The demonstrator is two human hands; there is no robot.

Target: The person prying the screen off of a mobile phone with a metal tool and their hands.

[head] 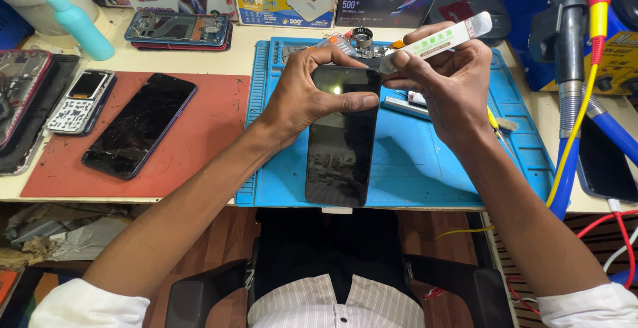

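Left hand (302, 95) grips the black phone (340, 138) — right hand (446, 79) pinches a white pry tool (435, 41).

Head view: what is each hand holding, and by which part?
Left hand grips the black glossy smartphone near its top end. Right hand pinches the white flat pry tool near its lower end.

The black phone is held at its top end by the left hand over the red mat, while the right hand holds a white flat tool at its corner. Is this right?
Not quite. In the head view the black phone lies over the blue mat, not the red mat, which is beside it. The rest holds: the left hand grips its top end and the right hand holds the white flat tool at its corner.
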